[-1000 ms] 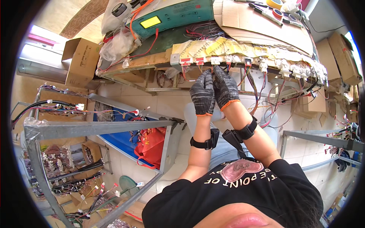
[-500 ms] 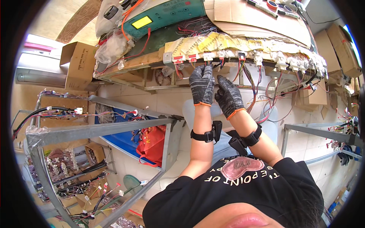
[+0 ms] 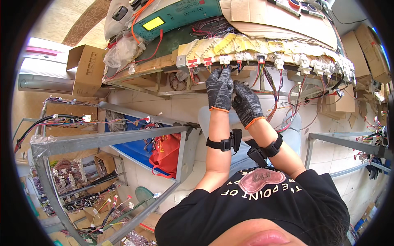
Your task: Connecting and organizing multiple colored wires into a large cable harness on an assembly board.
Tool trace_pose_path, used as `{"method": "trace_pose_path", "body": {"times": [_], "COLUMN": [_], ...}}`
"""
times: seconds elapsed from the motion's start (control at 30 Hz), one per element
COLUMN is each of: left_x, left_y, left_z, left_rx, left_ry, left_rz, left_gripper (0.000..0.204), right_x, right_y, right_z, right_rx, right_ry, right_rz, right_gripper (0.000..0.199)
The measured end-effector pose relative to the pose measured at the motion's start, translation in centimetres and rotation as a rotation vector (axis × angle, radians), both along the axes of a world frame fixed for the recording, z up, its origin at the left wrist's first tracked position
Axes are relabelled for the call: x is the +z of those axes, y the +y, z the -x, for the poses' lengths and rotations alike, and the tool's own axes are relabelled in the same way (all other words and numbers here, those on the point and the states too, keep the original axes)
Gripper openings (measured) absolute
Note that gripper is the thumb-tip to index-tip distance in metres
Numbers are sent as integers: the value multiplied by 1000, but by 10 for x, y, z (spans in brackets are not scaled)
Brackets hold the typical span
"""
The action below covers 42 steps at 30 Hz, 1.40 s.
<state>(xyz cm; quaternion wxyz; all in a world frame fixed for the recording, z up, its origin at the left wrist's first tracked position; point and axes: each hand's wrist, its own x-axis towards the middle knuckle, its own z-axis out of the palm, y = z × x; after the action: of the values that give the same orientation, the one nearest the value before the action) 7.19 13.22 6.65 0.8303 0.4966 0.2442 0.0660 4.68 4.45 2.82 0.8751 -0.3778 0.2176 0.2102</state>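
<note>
My left hand [image 3: 220, 89], in a dark grey knit glove with an orange cuff, is closed at the bench's front edge, just below a white connector [image 3: 224, 60]. Thin wires from that connector run down behind its fingertips. Close beside it, my right hand [image 3: 248, 104], gloved alike, has its fingers curled together; whatever they hold is hidden. A row of connectors lines the edge, with red-and-white ones [image 3: 193, 63] to the left and a black one [image 3: 261, 59] to the right. Coloured wires [image 3: 273, 92] hang below them. Yellowed tape [image 3: 225, 43] covers the strip behind.
A teal tester [image 3: 176, 18] with a lit yellow screen stands on the bench, beside cardboard sheets [image 3: 283, 20]. Metal frames [image 3: 106, 140] flank me, the left one near a blue bin with a red bag [image 3: 166, 156]. Cardboard boxes [image 3: 88, 67] stand at the left and right.
My left hand has shifted slightly, its fingers staying just under the white connector. My right hand has hardly moved. The whole view has shifted a little.
</note>
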Motion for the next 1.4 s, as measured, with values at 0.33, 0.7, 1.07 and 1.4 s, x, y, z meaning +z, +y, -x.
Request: {"method": "trace_pose_path", "body": {"times": [0.33, 0.7, 1.07, 1.4], "left_x": [1, -6, -4, 0], "left_y": [-4, 16, 4, -3], "left_z": [-6, -8, -8, -5], "left_rx": [97, -152, -84, 44], "left_ry": [5, 22, 67, 48], "left_rz": [235, 370, 166, 217], "left_gripper": [4, 7, 8, 5], "right_x": [6, 12, 16, 7], "right_y": [-6, -6, -8, -27], "right_z": [-2, 2, 7, 5], "right_rx": [-24, -5, -13, -53], "right_ry": [19, 38, 46, 52], "right_rz": [1, -64, -119, -127], "right_gripper": [24, 26, 24, 22]}}
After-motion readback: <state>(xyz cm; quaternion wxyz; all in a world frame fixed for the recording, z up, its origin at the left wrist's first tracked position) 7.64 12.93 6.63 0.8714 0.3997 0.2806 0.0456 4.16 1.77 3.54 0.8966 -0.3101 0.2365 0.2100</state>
